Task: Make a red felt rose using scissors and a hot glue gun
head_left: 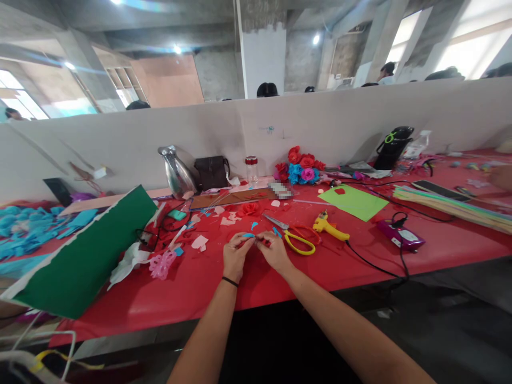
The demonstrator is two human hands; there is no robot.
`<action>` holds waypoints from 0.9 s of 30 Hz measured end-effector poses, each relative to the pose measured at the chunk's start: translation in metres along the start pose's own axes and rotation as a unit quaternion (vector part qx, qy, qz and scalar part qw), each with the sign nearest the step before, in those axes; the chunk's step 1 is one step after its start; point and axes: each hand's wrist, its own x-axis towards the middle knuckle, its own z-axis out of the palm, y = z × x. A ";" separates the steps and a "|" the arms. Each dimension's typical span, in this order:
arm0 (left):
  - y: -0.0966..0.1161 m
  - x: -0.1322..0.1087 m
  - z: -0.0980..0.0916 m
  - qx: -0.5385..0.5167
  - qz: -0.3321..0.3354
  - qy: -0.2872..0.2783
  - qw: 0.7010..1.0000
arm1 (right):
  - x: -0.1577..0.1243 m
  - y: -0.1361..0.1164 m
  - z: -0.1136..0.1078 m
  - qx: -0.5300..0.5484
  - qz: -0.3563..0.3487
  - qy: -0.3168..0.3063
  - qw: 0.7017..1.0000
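Over the red-covered table, my left hand (236, 255) pinches a small blue paper piece (248, 235) between thumb and fingers. My right hand (274, 252) meets it, fingertips pressed together at the piece's right end; what they grip there is too small to make out. Another blue scrap (277, 232) lies just beyond my right fingers, and one more blue scrap (254, 226) lies past my left hand. Close on the right are scissors (299, 242) with yellow and red handles, blades towards the back left. A yellow glue gun (331, 228) rests beyond them.
A green board (86, 256) leans at the left beside a pink lacy flower (162, 264). Pink paper scraps (199, 242) lie nearby. Paper roses (307, 175), a glass jar (252, 169) and a steel jug (176, 173) stand behind. A purple power socket (400, 236) trails cords at right.
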 end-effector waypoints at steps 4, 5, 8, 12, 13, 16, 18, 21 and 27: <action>-0.001 0.000 0.000 -0.002 -0.002 -0.002 1.000 | 0.000 0.001 0.000 -0.001 -0.001 -0.005 1.000; -0.001 0.000 0.000 -0.003 -0.004 -0.003 1.000 | 0.001 0.001 0.000 0.000 -0.001 -0.006 1.000; 0.000 -0.001 0.000 -0.003 -0.008 -0.005 1.000 | 0.001 0.002 0.000 0.004 0.001 -0.011 1.000; 0.001 -0.002 -0.001 0.000 -0.001 -0.005 1.000 | 0.000 0.003 0.000 0.011 0.007 -0.015 1.000; 0.001 -0.002 -0.001 0.000 0.002 -0.005 1.000 | 0.000 0.004 0.001 0.014 0.009 -0.015 1.000; -0.001 -0.001 -0.001 0.009 0.018 -0.001 1.000 | 0.000 0.005 0.003 0.025 0.013 -0.011 1.000; -0.002 -0.001 -0.002 0.020 0.031 0.007 0.999 | -0.001 0.004 0.004 0.030 0.015 -0.002 0.999; -0.004 0.000 -0.003 0.054 0.047 0.038 0.997 | -0.003 0.002 0.002 0.031 0.021 0.023 0.999; -0.007 0.003 -0.002 0.142 0.062 0.047 0.987 | -0.004 -0.007 -0.003 0.040 0.024 0.051 0.998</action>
